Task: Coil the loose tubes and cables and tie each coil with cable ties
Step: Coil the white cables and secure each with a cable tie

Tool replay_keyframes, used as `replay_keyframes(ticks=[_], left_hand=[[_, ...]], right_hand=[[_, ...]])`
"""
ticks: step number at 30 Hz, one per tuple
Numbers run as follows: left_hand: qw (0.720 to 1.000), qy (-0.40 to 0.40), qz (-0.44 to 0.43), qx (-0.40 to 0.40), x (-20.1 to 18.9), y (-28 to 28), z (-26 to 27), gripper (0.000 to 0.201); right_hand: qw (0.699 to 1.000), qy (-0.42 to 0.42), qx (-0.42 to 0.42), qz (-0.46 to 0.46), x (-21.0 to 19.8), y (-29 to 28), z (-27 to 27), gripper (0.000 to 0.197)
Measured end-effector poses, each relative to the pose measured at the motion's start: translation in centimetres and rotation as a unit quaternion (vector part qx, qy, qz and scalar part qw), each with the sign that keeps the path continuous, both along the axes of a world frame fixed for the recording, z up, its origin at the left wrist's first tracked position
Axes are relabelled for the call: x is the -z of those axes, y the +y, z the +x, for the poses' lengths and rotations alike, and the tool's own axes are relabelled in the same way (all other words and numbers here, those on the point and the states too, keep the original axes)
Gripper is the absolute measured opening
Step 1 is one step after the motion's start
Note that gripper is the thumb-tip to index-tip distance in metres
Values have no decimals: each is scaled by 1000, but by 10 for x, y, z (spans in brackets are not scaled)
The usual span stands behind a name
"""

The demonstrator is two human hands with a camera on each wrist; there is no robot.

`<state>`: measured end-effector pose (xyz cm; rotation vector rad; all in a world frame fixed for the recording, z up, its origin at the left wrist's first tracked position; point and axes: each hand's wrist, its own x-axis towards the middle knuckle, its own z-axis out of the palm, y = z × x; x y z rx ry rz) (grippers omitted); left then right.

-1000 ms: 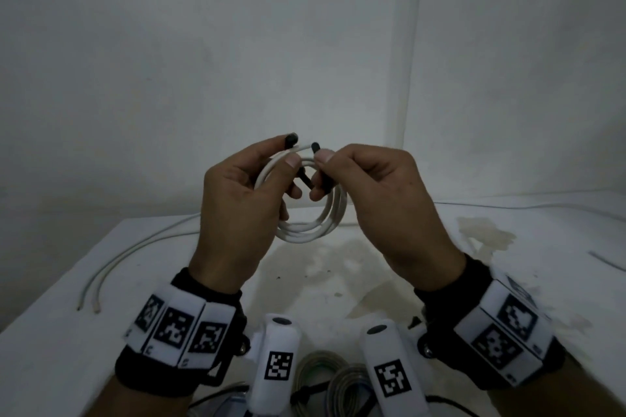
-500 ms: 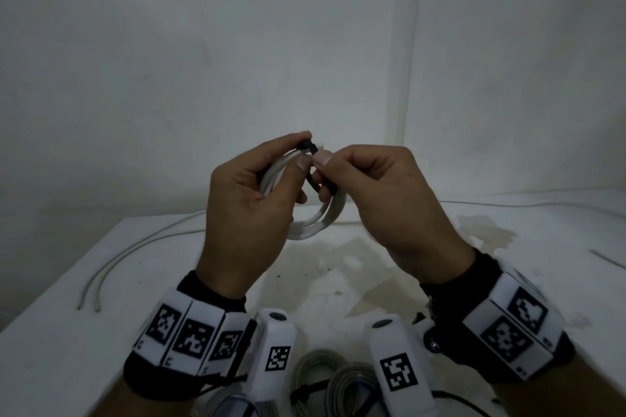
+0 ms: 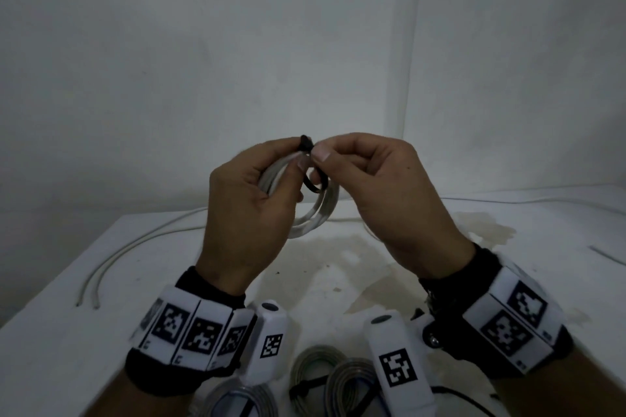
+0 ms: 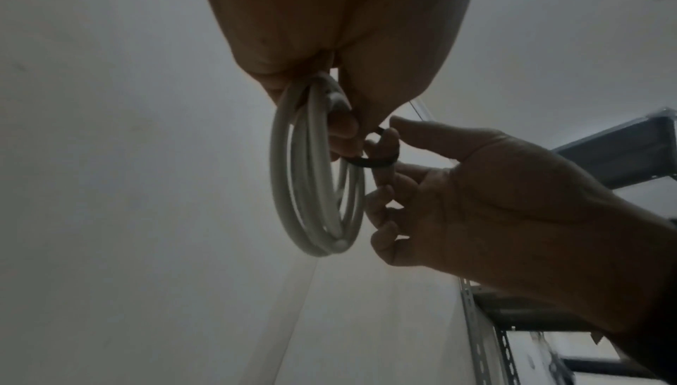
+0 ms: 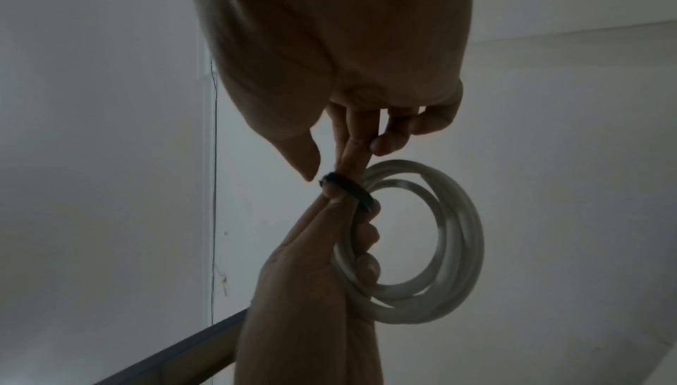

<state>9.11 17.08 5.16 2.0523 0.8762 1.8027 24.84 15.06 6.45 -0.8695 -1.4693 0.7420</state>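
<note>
Both hands are up off the bench (image 3: 101, 332), meeting in mid-air above its middle. The left hand (image 3: 247, 206) has its fingers (image 5: 362, 235) curled round one side of the white coil (image 3: 318, 213), thumb and forefinger pinching at the top where the black tie (image 3: 313, 184) comes together. The coil hangs upright, a few loose turns of white tube, clear of the bench. From the right wrist view the turns fan apart a little on the far side.

The right hand (image 3: 382, 200) is right against the left, thumb and forefinger pressed together on the tie's black end (image 3: 306, 142) at the top of the coil. Its other fingers (image 4: 384, 217) are curled in towards the palm. The tie makes a small dark loop around the bundle (slack, by the look of it, with a gap between loop and tube); a right fingertip seems to pass through that loop in the left wrist view.

Down on the bench: two loose white cables (image 3: 101, 267) lie side by side along the left, their cut ends towards the camera. Another thin cable (image 3: 508, 201) runs along the back right edge. Near the front edge, between the wrists, sit grey coils (image 3: 318, 362) with black ties on them. The bench top shows brownish stains (image 3: 487, 230) in the middle and at right.
</note>
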Motion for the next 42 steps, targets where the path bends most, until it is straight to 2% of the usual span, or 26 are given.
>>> replay_keyframes(ticks=[2,4,8,13,16,22,31,33,35,37,40,42], left_hand=[[1000,-21,-7,-8,-1,1,-2,19],[1000,-9,0,-7,-2,1,-3,20],[993,114,40,-9,-1,5,-7,21],[990,135,37,6,2,6,-6,19],[989,138,11,44,3,1,-1,20],[975,176,-7,131,3,-12,11,23],[973,197,14,117,-5,-20,9,21],[975,174,-27,133,-5,-19,7,19],[975,131,-83,157,-6,-17,7,20],[975,90,-110,170,-7,-14,3,17],[970,38,-133,199,-12,-9,-7,17],[964,32,-140,226,-14,-8,-14,19]], right_hand=[[1000,-9,-6,-15,0,-1,0,25],[1000,-13,-2,-7,0,0,0,30],[1000,-19,6,-3,-2,2,7,27],[998,-58,-7,-9,-3,7,15,13],[1000,-18,-13,6,-2,10,19,13],[996,56,68,2,-6,24,36,21],[990,76,82,-83,14,41,31,21],[990,50,95,-86,17,42,31,19],[992,-15,108,-60,16,37,32,12],[991,-80,104,7,8,27,33,23],[981,-147,8,127,-6,13,33,14],[978,-156,-67,121,-8,9,31,16]])
